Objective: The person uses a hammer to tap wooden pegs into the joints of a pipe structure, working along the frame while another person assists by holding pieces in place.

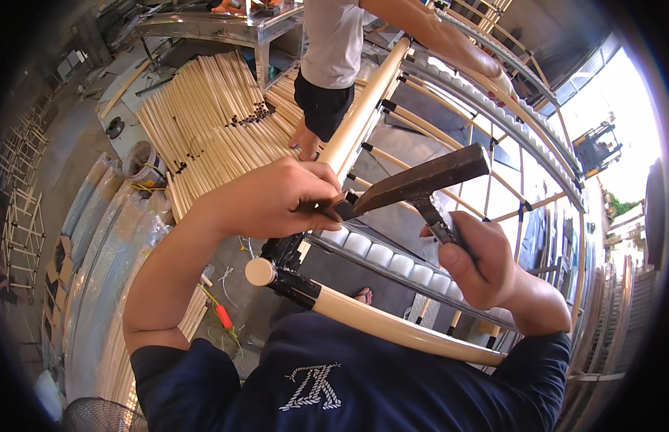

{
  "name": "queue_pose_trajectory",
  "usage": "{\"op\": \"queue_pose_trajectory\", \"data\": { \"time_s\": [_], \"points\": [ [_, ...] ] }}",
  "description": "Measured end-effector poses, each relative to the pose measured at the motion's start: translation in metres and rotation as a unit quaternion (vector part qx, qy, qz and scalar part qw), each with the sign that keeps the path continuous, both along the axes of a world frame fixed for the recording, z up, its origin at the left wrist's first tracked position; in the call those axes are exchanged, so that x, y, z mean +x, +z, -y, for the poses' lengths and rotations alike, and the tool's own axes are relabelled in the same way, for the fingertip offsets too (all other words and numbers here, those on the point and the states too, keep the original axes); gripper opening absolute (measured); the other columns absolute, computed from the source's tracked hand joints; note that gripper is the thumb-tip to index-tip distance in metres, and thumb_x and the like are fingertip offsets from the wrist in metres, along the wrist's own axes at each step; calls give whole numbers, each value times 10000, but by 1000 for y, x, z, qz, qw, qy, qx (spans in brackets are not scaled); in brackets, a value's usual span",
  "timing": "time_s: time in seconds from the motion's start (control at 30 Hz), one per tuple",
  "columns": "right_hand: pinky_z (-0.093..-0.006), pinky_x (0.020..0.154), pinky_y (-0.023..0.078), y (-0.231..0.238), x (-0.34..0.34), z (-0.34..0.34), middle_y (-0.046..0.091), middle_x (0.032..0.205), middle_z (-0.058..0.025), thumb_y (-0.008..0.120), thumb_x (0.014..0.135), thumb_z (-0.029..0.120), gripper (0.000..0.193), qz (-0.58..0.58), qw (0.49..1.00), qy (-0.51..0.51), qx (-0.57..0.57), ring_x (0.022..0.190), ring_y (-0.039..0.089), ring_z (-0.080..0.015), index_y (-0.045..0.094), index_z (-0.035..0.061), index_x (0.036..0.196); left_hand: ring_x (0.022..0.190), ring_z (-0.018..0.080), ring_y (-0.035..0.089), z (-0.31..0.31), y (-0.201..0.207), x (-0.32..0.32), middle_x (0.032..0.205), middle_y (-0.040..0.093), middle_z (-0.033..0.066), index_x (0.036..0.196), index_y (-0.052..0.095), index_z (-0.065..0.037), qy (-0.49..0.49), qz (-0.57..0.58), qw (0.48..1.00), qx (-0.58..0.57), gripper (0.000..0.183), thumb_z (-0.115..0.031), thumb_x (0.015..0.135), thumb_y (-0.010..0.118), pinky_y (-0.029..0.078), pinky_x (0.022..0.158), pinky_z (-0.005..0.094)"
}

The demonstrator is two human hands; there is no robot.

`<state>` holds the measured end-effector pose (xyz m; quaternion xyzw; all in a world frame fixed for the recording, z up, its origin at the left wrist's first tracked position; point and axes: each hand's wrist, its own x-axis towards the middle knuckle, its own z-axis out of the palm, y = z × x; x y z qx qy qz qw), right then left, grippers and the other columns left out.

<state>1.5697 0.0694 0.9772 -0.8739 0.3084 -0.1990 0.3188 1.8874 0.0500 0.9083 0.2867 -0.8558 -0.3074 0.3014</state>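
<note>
My right hand is wrapped round the short metal handle of a hammer. The long dark hammer head tilts across the rack, its tapered end close to the fingertips of my left hand. Those fingers, on my left hand, pinch a small dark flat piece; its kind is hard to make out, and I cannot tell whether the hammer touches it. Below them, a black pipe joint links cream pipes of the rack. A roller track with white wheels runs between my hands.
Another person stands beyond the rack, one arm on a farther roller track. Many cream pipes lie stacked at left, near a bucket and plastic-wrapped bundles. An orange-handled thing hangs low left. A forklift is outside.
</note>
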Motion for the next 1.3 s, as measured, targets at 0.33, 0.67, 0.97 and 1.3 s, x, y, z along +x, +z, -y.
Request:
{"op": "queue_pose_trajectory", "data": {
  "time_s": [0.33, 0.67, 0.97, 1.3],
  "points": [
    [-330, 500, 427, 11, -6, 1, 546, 621, -103, 628, 958, 165, 300, -15, 998, 22, -54, 486, 558, -229, 579, -91, 1107, 752, 272, 695, -3, -4, 5, 973, 668, 123, 819, 677, 17, -4, -21, 1000, 6, 192, -106, 815, 824, 547, 684, 349],
    [-313, 466, 406, -7, -16, -6, 551, 606, -74, 643, 970, 243, 311, 199, 979, -33, 36, 479, 536, -204, 572, -46, 1058, 765, 277, 695, -4, -3, 4, 948, 657, 113, 794, 631, 24, 2, -7, 1000, 19, 235, -103, 811, 828, 538, 678, 354],
    [-374, 498, 402, 7, -17, -7, 500, 639, -72, 541, 1027, 235, 358, 116, 992, -7, -49, 534, 523, -207, 486, -106, 1121, 748, 278, 682, 1, -8, 4, 946, 652, 113, 808, 650, 21, -6, -22, 1000, -2, 214, -102, 810, 825, 530, 664, 358],
    [-319, 498, 394, 16, -16, -4, 500, 616, -60, 599, 973, 225, 308, 136, 989, 13, -51, 507, 511, -198, 534, -63, 1061, 715, 249, 668, 3, -4, 2, 972, 656, 119, 774, 643, 22, -14, -29, 999, 1, 210, -71, 793, 830, 520, 645, 337]
  ]
}}
